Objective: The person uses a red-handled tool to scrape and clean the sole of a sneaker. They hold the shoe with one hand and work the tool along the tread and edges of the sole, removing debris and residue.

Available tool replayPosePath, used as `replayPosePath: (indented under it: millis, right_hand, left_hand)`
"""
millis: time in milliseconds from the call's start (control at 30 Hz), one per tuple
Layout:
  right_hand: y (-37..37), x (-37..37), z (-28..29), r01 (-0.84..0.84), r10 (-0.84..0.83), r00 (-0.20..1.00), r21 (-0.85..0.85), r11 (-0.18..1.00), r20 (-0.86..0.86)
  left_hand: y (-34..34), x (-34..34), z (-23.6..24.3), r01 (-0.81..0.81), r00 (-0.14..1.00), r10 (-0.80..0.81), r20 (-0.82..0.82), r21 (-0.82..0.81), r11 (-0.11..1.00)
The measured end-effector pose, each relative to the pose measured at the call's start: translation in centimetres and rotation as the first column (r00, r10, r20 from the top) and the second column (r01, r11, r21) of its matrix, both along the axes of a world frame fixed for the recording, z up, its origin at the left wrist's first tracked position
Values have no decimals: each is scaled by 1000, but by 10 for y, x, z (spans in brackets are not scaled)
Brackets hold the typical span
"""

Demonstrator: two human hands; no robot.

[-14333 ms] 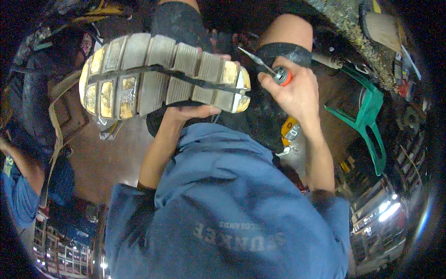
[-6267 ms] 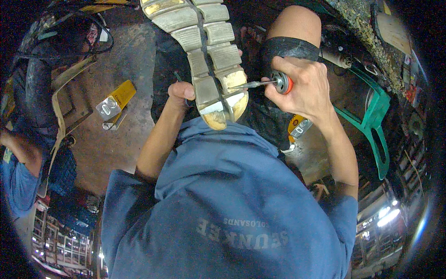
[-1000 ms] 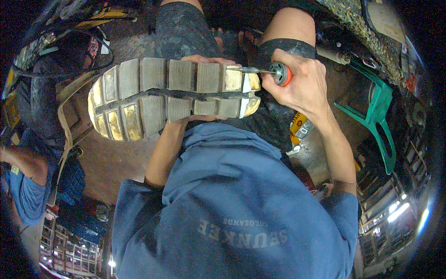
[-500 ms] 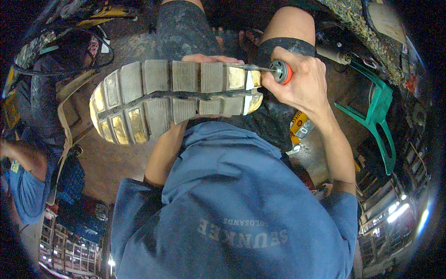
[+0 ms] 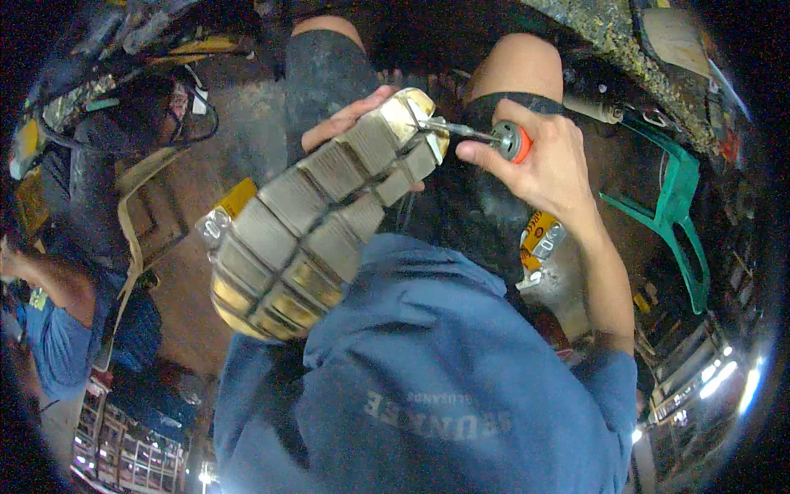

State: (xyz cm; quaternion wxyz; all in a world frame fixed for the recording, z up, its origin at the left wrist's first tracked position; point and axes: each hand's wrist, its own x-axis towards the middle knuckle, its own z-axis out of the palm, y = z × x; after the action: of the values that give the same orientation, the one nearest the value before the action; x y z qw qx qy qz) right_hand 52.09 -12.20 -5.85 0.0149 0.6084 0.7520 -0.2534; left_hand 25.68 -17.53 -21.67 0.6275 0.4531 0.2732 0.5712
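Note:
A thick shoe sole (image 5: 321, 206) is held tread side up and slanted, its heel toward the upper right. The tread is grey-beige blocks with glossy yellowish patches at toe and heel. My left hand (image 5: 350, 119) is closed round its heel half from behind; some fingers show past the edges and the rest are hidden. My right hand (image 5: 547, 152) grips an orange die grinder (image 5: 513, 142) with a slotted grey metal nose. Its thin steel shaft reaches left to the white-marked heel, and the tip appears to meet the heel surface.
A green plastic chair (image 5: 671, 198) stands at the right. Yellow-labelled packages lie beside my right thigh (image 5: 543, 235) and behind the sole (image 5: 237, 198). Another person's arm (image 5: 53, 284) is at far left, near a tan curved edge (image 5: 127, 239). A crusted beam (image 5: 592, 49) crosses the upper right.
The sole has turned from nearly level to a slant, with its toe lower and its heel higher and further left. The grinder has shifted slightly right and down with my right hand.

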Motion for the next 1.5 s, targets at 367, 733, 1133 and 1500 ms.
replayPosePath:
  millis: [367,733,1133,1500]
  right_hand:
    - [-13,-26,12,199,-233,853,-121,972,-466]
    - [-23,-35,16,171,-206,944,-152,973,-259]
    - [-28,-37,13,148,-158,938,-56,987,-308]
    - [-26,-39,8,205,-216,919,-69,976,-330]
  left_hand:
    - [69,16,13,-370,575,810,-114,847,382]
    - [78,30,12,-466,542,840,31,842,270]
    - [70,28,-2,-471,651,759,28,799,374]
    - [70,28,-5,-434,702,712,32,812,391]
